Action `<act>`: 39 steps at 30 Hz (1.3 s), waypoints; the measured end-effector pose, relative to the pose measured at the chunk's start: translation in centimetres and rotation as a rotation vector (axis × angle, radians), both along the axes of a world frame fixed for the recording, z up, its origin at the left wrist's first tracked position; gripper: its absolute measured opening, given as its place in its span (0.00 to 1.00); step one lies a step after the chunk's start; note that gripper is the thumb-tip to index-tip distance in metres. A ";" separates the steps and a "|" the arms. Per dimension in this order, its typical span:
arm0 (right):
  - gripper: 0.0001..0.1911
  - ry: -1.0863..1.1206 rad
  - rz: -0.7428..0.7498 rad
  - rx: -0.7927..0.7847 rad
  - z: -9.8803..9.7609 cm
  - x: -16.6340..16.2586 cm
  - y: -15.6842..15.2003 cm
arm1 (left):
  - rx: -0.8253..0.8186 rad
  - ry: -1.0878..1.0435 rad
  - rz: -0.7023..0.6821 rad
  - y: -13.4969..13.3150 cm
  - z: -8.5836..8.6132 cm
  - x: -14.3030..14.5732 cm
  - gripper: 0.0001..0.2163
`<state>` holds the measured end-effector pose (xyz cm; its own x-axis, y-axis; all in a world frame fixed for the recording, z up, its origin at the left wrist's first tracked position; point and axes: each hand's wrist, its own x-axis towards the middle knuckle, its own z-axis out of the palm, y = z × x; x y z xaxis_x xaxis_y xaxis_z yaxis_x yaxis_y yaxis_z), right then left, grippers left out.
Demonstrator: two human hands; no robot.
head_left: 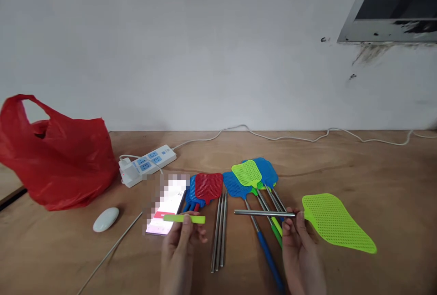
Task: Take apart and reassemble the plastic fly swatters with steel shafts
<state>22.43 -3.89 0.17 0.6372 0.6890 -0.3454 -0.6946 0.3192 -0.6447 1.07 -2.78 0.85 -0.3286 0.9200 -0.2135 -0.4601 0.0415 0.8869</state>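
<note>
My left hand [178,245] pinches a lime-green handle sleeve [196,219], held level above the table. In my right hand [302,251] is a metal rod [254,213] that points left towards the sleeve, with a gap between them. A lime-green fly swatter head [337,222] extends to the right from the rod's end at my fingers; the joint is partly hidden. Between my hands lie several loose metal rods [219,236]. Behind them are loose red [209,187] and blue swatter heads. Several swatters with handles, blue [268,258] and green, lie partly behind my right hand.
A lit phone [170,201] lies behind my left hand, with a white power strip [148,166] beyond it. At the left stand a red plastic bag [68,163] and a white mouse-shaped object [106,219]. A white cable [283,138] runs along the wall.
</note>
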 end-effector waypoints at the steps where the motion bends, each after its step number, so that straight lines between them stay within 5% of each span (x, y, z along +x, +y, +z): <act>1: 0.17 0.022 0.024 -0.006 0.0 -0.4 0.0 | -0.006 0.030 -0.049 -0.1 -0.1 0.4 0.25; 6: 0.18 0.041 0.081 -0.028 -0.3 -1.1 -0.2 | -0.046 0.447 -0.344 -0.2 -1.0 0.9 0.24; 11: 0.17 -0.034 0.095 -0.002 -0.1 -0.6 -0.1 | -0.007 0.899 -0.371 0.4 -1.6 -0.5 0.21; 22: 0.14 -0.115 0.204 0.042 -0.2 -1.1 0.0 | 0.122 0.776 -0.327 0.5 -0.9 -0.6 0.15; 39: 0.14 -0.079 0.200 0.013 0.0 -1.0 0.2 | 0.083 1.464 -0.310 0.4 -2.5 -1.9 0.14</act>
<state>21.44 -3.65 0.16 0.5123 0.8084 -0.2899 -0.6925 0.1892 -0.6961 -0.81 -2.38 -1.69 0.0058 0.9840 0.1780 0.8311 -0.1037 0.5464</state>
